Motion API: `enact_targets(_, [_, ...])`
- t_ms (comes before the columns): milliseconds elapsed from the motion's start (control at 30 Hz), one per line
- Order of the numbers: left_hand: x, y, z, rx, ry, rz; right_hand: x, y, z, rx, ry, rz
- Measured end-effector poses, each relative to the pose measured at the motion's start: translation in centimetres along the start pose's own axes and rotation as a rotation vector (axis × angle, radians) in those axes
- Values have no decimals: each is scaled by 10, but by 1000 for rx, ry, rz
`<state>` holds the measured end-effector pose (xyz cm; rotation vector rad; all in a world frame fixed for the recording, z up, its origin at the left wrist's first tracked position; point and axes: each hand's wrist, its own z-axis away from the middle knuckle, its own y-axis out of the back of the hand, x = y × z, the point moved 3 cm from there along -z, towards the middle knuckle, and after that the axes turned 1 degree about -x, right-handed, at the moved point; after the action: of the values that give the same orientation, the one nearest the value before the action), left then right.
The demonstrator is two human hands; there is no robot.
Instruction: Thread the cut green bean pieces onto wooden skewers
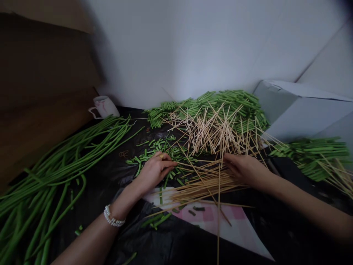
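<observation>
My left hand (pixel 158 167), with a ring and a beaded bracelet, has thumb and fingers pinched on the end of a thin wooden skewer, above cut green bean pieces (pixel 149 152). Across from it, my right hand (pixel 242 167) is closed over the right side of a pile of loose skewers (pixel 198 187); its fingertips are pressed together, and what they hold is too small to tell. Behind both hands, many skewers carry rows of green bean pieces (pixel 220 101), their bare ends pointing toward me.
Long green beans (pixel 74 158) lie at the left, near a white mug (pixel 104 106). A white box (pixel 298 106) stands at the back right. More skewered beans (pixel 317 152) lie at the right. A pink and white cloth (pixel 237 224) shows beneath the skewers.
</observation>
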<state>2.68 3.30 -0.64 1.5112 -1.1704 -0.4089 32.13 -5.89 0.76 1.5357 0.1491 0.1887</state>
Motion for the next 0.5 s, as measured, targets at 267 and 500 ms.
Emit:
enact_targets(267, [7,2,-3,-14,-99,-363,-19,7,10,32,181,-42])
enact_targets(500, [3,1,-5,-10,-147,-350,-53,44,9,318,263,-74])
